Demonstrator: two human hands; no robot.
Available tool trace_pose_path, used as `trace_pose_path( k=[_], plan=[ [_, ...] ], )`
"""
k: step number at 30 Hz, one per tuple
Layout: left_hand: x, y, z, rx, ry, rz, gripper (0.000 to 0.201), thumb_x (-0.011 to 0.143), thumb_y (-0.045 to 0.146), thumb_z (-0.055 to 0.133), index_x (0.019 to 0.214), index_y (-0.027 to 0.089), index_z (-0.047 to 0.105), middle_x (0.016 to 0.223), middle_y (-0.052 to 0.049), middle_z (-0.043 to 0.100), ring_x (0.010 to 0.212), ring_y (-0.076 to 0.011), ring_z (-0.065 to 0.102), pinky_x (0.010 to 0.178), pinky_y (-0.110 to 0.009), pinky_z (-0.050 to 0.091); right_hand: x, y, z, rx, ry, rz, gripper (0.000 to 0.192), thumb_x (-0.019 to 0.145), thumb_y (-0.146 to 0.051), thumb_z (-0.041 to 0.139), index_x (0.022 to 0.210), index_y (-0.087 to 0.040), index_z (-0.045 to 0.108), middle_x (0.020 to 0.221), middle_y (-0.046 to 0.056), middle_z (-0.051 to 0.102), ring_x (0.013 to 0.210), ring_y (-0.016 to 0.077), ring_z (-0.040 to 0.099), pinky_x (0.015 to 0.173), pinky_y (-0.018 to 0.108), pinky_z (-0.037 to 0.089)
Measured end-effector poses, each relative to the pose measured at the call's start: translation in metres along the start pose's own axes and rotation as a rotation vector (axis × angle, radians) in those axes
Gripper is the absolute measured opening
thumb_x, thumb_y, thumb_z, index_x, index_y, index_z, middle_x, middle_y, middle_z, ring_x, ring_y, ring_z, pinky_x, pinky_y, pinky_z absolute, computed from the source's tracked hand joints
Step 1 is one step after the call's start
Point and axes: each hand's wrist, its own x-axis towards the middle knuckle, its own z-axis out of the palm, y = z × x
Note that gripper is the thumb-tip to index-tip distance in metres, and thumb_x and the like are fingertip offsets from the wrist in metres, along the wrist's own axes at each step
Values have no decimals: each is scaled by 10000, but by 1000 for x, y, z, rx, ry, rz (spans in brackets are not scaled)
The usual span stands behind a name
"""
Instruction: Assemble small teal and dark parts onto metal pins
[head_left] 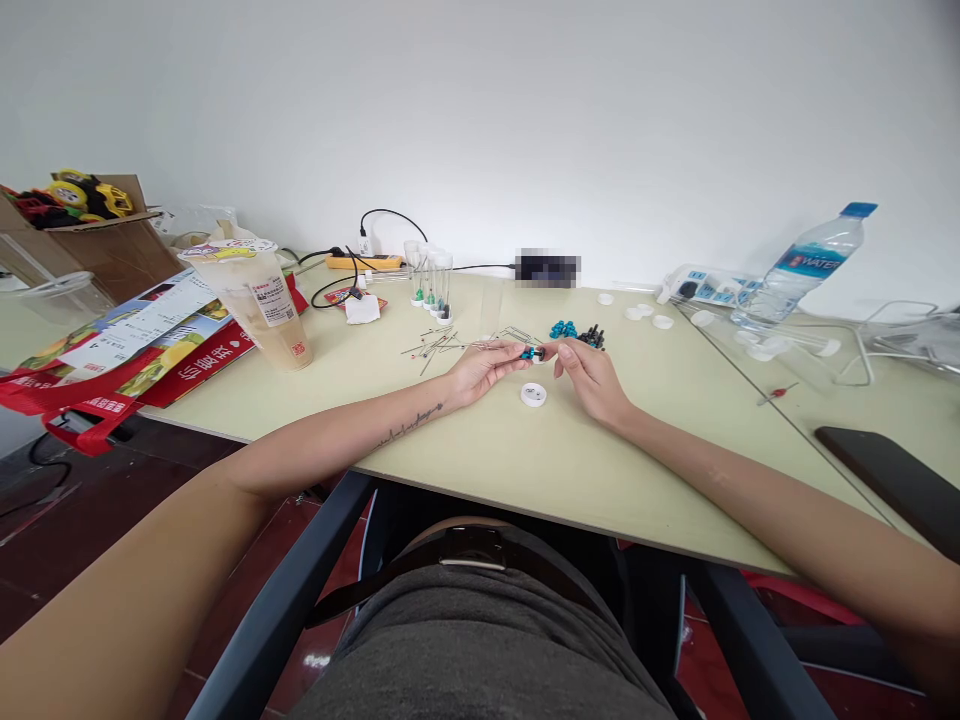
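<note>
Between the thumb and fingers of my left hand (484, 372) is a small blue-and-black part (532, 354). My right hand (592, 378) is closed, its fingertips right at the part's dark end; whatever they pinch is too small to make out. Just below the hands, a white cap (533, 395) lies with tiny dark bits inside. Behind my right hand are a heap of small blue parts (562, 329) and a heap of small black parts (592, 337). Thin metal pins (435, 345) are scattered beyond my left hand.
Clear tubes (430, 285) stand at the back. Left are a drink cup (259, 310), a red bag (202, 365) and a cardboard box (105, 255). Right are white caps (662, 321), a power strip (712, 286), a leaning water bottle (814, 260) and a phone (892, 480).
</note>
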Motion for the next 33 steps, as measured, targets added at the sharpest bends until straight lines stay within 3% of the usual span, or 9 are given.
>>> trace_pose_path(
  k=[3, 7, 12, 16, 20, 24, 29, 33],
  plan=[
    [0, 0, 0, -8, 10, -4, 162, 692, 150, 671, 834, 75, 686, 901, -81, 674, 810, -120, 634, 877, -252, 461, 0, 0, 0, -3, 13, 0, 434, 916, -480, 262, 916, -219, 609, 852, 42, 609, 754, 168, 584, 784, 339, 428],
    [-1, 1, 1, -1, 13, -9, 154, 698, 149, 665, 831, 75, 687, 906, -86, 675, 807, -119, 635, 887, -260, 458, 0, -1, 0, 2, 12, -26, 440, 920, -458, 270, 755, -208, 593, 871, 53, 608, 847, 182, 578, 805, 338, 424],
    [-1, 2, 2, -9, 8, -1, 149, 697, 146, 665, 827, 76, 689, 898, -84, 676, 812, -120, 636, 896, -262, 458, 0, 0, 0, -10, 23, -11, 410, 915, -465, 281, 874, -219, 606, 881, 48, 606, 783, 171, 579, 807, 350, 426],
    [0, 1, 1, -14, -1, 1, 159, 686, 149, 676, 824, 73, 689, 896, -82, 675, 817, -124, 637, 880, -249, 467, 0, 0, 0, -6, 24, -21, 457, 911, -484, 266, 770, -212, 606, 874, 54, 612, 847, 182, 576, 809, 342, 426],
    [0, 0, 1, -20, 9, -6, 165, 680, 152, 683, 824, 73, 689, 875, -78, 677, 806, -125, 641, 869, -239, 472, 0, 0, 0, -14, 32, -6, 455, 903, -507, 267, 834, -220, 612, 877, 52, 613, 786, 178, 581, 789, 360, 439],
    [0, 0, 0, -15, 5, -8, 163, 682, 154, 680, 824, 73, 689, 885, -82, 677, 798, -124, 642, 867, -241, 474, 0, 0, 0, -11, 33, -7, 481, 903, -509, 260, 747, -214, 606, 894, 60, 614, 831, 188, 582, 789, 362, 442],
    [0, 1, 1, -20, 21, -10, 158, 684, 146, 677, 824, 74, 687, 888, -81, 677, 809, -123, 640, 889, -252, 464, 0, 1, 0, -23, 32, 4, 436, 906, -495, 280, 858, -219, 614, 899, 57, 609, 838, 182, 583, 799, 358, 445],
    [-1, 1, 2, -14, 26, -15, 151, 690, 145, 671, 820, 70, 686, 886, -86, 676, 802, -122, 639, 893, -259, 462, 0, 1, 0, -17, 26, -5, 478, 910, -493, 260, 743, -210, 606, 919, 63, 606, 876, 190, 578, 819, 362, 439]
  ],
)
